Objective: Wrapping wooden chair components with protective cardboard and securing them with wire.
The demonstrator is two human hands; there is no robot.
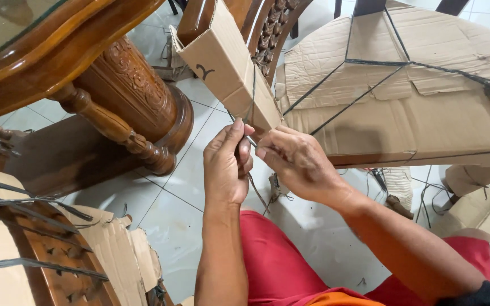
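A long brown cardboard sleeve wraps a carved wooden chair part and slants from the top centre down to my hands. A thin dark string runs around its lower end. My left hand pinches the string just below the sleeve's lower corner, thumb against fingers. My right hand meets it from the right, fingers closed on the same string, touching the cardboard's end. A loose tail of string hangs down between my hands over my red shorts.
A carved wooden table pedestal stands at the left. A big cardboard-wrapped piece tied with dark string fills the right. Another wrapped carved chair sits at the lower left. White floor tiles lie between them, with string scraps at the right.
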